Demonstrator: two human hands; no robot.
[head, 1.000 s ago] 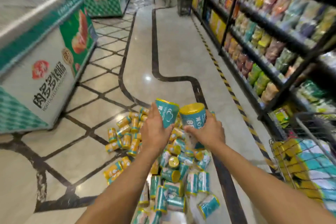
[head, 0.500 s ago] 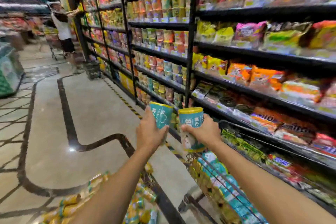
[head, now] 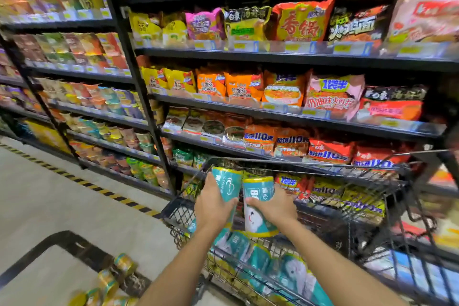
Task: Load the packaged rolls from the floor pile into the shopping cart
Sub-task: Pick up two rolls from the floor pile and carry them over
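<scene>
The head camera looks down at both arms reaching forward. The left hand (head: 213,208) wraps round one teal roll (head: 227,185) and the right hand (head: 275,208) wraps round a second roll (head: 257,204). Each grasps its roll by the side and holds it upright, the two almost touching, probably so both can go in together. They hang over the left part of the cart (head: 180,216), above the packed rolls (head: 260,258) lying in its basket, which looks like the spot to lower them into. What is left of the floor pile (head: 109,281) lies at lower left, well apart from the cart. Shelves (head: 273,56) of noodle packets stand just behind the cart, so it can only be loaded from the aisle side.
</scene>
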